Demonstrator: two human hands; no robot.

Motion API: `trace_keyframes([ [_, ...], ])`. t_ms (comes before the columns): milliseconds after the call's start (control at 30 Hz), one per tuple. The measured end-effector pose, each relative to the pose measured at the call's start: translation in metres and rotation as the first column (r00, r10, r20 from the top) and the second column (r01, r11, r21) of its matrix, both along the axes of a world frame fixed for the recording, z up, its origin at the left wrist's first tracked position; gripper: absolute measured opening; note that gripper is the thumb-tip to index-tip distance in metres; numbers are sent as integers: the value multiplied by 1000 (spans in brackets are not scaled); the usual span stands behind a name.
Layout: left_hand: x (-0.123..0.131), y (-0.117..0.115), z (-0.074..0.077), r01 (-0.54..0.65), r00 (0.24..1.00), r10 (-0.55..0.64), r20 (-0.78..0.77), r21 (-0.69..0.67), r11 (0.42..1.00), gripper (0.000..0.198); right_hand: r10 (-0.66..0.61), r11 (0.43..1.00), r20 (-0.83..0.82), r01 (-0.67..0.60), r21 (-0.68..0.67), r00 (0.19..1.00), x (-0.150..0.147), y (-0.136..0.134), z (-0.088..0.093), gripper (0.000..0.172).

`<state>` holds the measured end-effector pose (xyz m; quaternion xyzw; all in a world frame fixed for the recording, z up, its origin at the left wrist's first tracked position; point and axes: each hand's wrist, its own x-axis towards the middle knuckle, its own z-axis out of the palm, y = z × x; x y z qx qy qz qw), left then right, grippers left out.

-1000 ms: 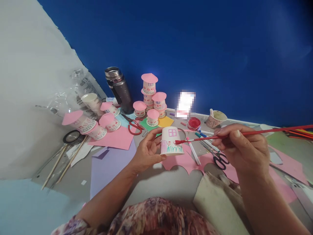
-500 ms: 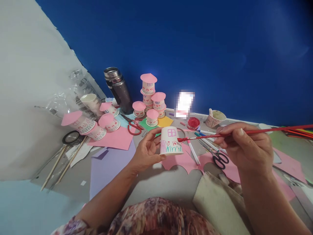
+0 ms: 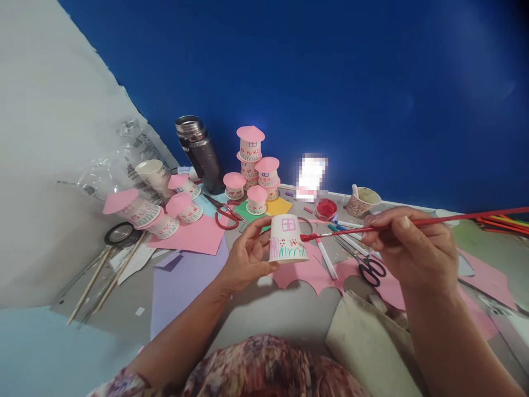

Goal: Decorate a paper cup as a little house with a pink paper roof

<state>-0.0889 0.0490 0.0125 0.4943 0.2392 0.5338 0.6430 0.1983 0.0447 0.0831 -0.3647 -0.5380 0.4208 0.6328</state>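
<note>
I see the left hand (image 3: 250,255) half-curled around a tapered white paper cup (image 3: 285,234), purple-windowed, red-dotted; the right hand (image 3: 415,248) pinches a slim red paintbrush (image 3: 349,231) by its edge, grey tabletop (image 3: 250,311) below.

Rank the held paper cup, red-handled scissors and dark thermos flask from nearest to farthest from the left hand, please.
1. Held paper cup, in the left hand.
2. Red-handled scissors, beyond, leftward.
3. Dark thermos flask, back left.

The left hand (image 3: 249,258) grips a decorated cup (image 3: 288,238); the right hand (image 3: 419,251) holds a red paintbrush (image 3: 350,231) at the cup's edge.
</note>
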Motion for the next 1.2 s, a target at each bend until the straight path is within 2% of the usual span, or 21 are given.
trace_keyframes([
  [333,0,1,-1,-10,1000,10,-17,0,1000,78,40,998,5,-39,-45,999,-6,-3,1,23],
  [767,1,0,0,-5,1000,5,-3,-43,999,79,51,999,-10,-52,-18,999,-3,-2,0,22],
  [933,1,-2,4,-42,999,41,-7,-110,993,78,40,999,-29,-40,18,999,2,1,-2,20],
  [1200,3,-4,8,-52,999,50,-13,-195,979,81,42,999,-30,-42,-7,999,-2,1,1,24],
])
